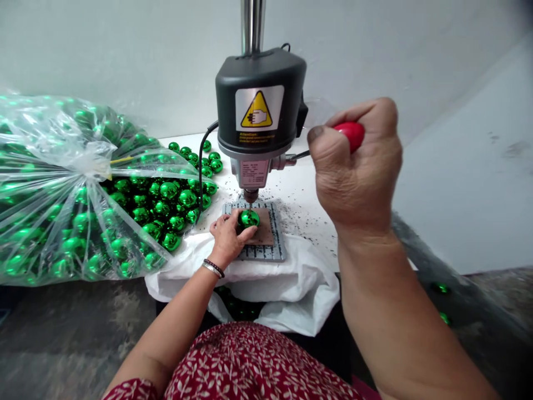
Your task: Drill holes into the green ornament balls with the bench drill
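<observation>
Closest to me is my red garment (258, 364) with its pale leaf print. My right hand (362, 172) is up to the right, fingers and thumb closed round a red knob (353, 136); the knob's thin rod slopes down and leftward from my fist to the side of the drill head. In front of my lap a white sheet (295, 278) lies crumpled over the table edge, dark green balls showing under its folds.

Past it, my left hand (228, 239), two bracelets (213, 269) at the wrist, reaches forward with fingers and thumb clamped round a green ball (250, 219). The ball sits on a brown board (266, 232) upon a slotted grey base plate (280, 244), right under the chuck (251, 195). Being round, it gives me no long axis to read, and I can't tell which way its ends face. The thin bit over it points straight down, upright, meeting or nearly meeting its top; I can't tell which.

Dark chips litter the white table (306, 189). To the left bulges a clear plastic bag (91, 158) full of green balls, with loose balls (215, 165) behind it. Above stands the dark drill head (260, 72), on a shiny vertical column (252, 28) before a pale wall (125, 55).
</observation>
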{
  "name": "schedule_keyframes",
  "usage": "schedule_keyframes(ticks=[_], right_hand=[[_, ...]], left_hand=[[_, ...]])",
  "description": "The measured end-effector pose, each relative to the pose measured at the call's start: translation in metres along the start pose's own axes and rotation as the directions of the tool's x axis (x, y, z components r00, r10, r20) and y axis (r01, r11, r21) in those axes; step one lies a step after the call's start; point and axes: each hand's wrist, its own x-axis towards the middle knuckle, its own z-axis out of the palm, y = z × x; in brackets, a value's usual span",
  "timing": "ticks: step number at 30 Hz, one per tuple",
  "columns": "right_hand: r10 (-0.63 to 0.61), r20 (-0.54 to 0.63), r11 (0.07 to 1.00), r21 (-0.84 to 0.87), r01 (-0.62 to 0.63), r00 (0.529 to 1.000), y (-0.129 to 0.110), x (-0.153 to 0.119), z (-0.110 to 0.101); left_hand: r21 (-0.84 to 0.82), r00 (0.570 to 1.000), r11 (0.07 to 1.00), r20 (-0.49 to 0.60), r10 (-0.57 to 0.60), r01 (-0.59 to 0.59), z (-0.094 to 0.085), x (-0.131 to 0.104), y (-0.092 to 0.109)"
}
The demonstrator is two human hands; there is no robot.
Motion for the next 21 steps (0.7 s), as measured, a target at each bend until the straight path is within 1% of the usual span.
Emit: schedule_keyframes(ticks=[8,16,21], right_hand=[[-0.064,-0.046,0.997,-0.047,0.061,0.997,0.006,-0.015,-0.001],[-0.048,-0.088,0.994,-0.102,0.039,0.995,0.006,-0.022,0.0],[-0.148,-0.119,0.98,-0.151,0.129,0.982,0.015,-0.031,0.0]], left_hand=[[0.001,1.0,1.0,-0.007,0.004,-0.004,0.006,0.001,-0.001],[-0.03,1.0,1.0,-0.002,0.003,-0.003,0.006,0.001,-0.001],[-0.028,1.0,1.0,0.019,0.0,0.0,0.005,0.001,0.0]])
